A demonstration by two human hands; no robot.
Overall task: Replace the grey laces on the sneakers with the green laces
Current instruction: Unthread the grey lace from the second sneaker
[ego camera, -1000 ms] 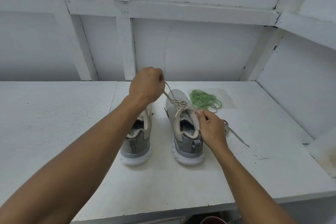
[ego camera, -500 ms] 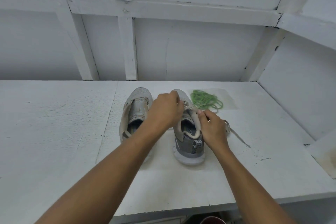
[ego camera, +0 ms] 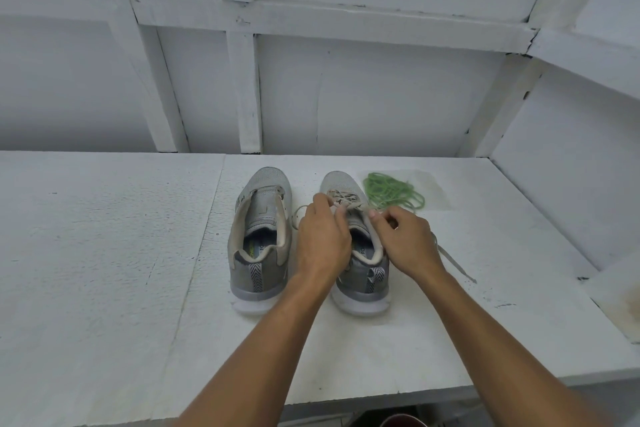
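Two grey sneakers stand side by side on the white table, heels toward me. The left sneaker [ego camera: 260, 239] has no lace in its eyelets. The right sneaker [ego camera: 360, 274] still carries its grey lace [ego camera: 346, 199] over the tongue. My left hand [ego camera: 320, 239] pinches that lace at the upper eyelets. My right hand [ego camera: 407, 241] pinches the lace at the shoe's right side. A loose grey lace end [ego camera: 453, 263] trails on the table to the right. The green laces [ego camera: 391, 191] lie in a tangled pile beyond the right sneaker.
The white table [ego camera: 104, 253] meets a white panelled wall at the back and on the right. Its front edge runs just below my forearms. A dark red round object [ego camera: 401, 421] shows under the table edge.
My left hand, raised high with the lace pulled taut a second ago, has come down onto the right sneaker's lacing. The left sneaker is now uncovered. My right hand shifted slightly right.
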